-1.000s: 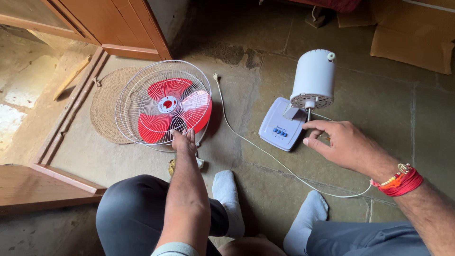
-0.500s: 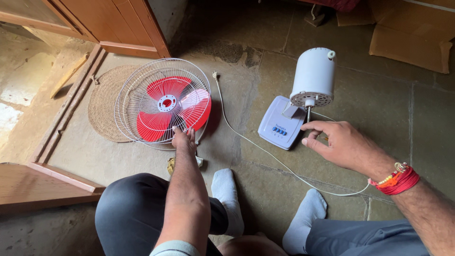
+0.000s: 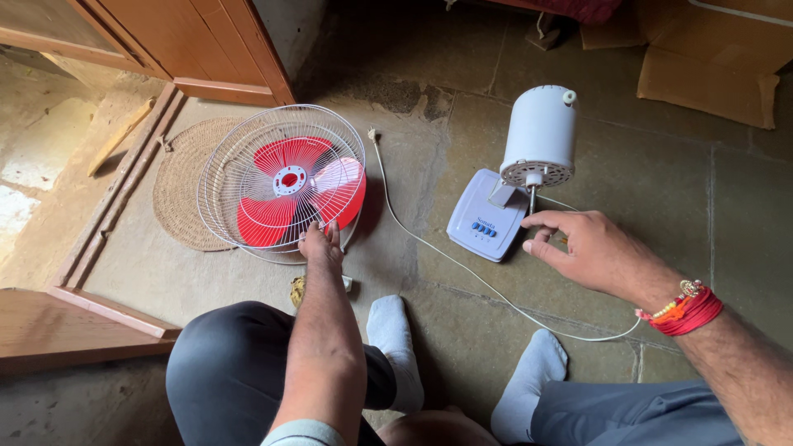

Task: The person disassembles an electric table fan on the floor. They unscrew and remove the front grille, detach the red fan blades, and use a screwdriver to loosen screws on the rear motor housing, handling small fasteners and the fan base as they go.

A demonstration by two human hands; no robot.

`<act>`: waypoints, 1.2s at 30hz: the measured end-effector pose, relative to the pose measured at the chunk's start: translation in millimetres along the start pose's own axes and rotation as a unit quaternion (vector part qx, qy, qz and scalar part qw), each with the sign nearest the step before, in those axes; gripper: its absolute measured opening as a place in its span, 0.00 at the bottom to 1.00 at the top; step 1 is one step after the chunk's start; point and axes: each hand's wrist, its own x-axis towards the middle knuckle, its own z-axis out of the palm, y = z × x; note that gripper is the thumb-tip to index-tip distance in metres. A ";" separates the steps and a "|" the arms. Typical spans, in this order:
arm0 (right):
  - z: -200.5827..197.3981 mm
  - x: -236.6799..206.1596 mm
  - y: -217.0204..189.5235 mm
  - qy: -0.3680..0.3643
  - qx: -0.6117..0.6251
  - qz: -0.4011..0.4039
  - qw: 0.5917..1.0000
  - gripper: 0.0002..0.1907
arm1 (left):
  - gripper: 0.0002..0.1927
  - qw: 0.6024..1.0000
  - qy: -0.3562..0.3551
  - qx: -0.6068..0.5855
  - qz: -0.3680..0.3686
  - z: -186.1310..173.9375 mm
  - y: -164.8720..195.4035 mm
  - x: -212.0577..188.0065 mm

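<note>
One wire fan guard [image 3: 281, 177], one red blade set [image 3: 293, 194], one white fan body [image 3: 520, 177], one woven mat [image 3: 178, 186], two hands.

There is a single view, from a camera on the person's head. It looks steeply down and forward over the knees at the stone floor [image 3: 429, 330], close enough that both forearms run in from the bottom edge. The fan guard [image 3: 281, 177] lies left of centre, the fan base [image 3: 487, 219] right of centre, a wooden door [image 3: 182, 37] at top left, cardboard [image 3: 710, 58] at top right.
</note>
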 end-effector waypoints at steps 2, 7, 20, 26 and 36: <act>0.3 -0.3 1.1 0.001 0.005 -0.006 1.000 0.21 | 0.38 1.000 0.001 -0.005 0.000 -0.3 -0.7 -1.0; 1.0 -0.4 3.4 -0.001 0.003 0.002 1.000 0.21 | 0.39 1.000 0.002 -0.006 0.001 -1.4 -2.1 -4.8; 31.4 23.7 4.6 -0.008 -0.026 -0.062 0.998 0.21 | 0.37 0.989 -0.142 -0.020 -0.027 16.7 -23.0 -22.5; 42.8 30.8 1.1 -0.001 -0.052 -0.085 0.995 0.21 | 0.34 0.985 -0.165 -0.007 -0.042 26.7 -21.6 -44.2; 51.5 27.8 10.8 -0.003 -0.053 -0.078 0.996 0.20 | 0.35 0.987 -0.159 -0.006 -0.036 17.4 -23.0 -31.9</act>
